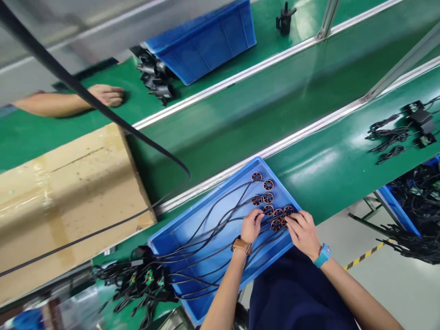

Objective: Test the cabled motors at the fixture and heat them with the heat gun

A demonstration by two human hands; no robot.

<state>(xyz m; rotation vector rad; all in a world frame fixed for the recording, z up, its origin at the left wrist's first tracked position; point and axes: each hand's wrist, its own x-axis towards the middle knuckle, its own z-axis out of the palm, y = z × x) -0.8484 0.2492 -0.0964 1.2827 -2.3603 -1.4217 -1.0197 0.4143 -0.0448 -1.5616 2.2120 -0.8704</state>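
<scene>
Head view, figure legend: we see two bare hands at work over a blue tray [172, 238] lying at lower centre of the frame, on the near edge of a green belt [343, 160]. Nine small round motors [268, 198], each copper-wound and trailing a black cable [213, 215], sit in the tray's upper right end. By our count six are laid out in loose rows toward the tray's far corner, and three are clustered at the fingertips; we judge the laying-out partly done, with the cluster not yet spaced like the rest. The cables run down and left across the tray floor to a tangle of connectors [144, 279] spilling over its lower left end.

Our left hand [252, 225], with a brown watch at the wrist, rests with curled fingers [257, 214] on the cables just left of the cluster; we cannot tell whether it pinches one. Our right hand [303, 231], with a blue wristband, has its fingers [290, 221] drawn narrow and touching the rightmost motor of the cluster [277, 223], which lies between the two hands.

Elsewhere: a cardboard box [68, 192] at left, a second tray [206, 41] at top centre, loose cable bundles [392, 137] at right, and another person's hand [106, 95] at upper left.
</scene>
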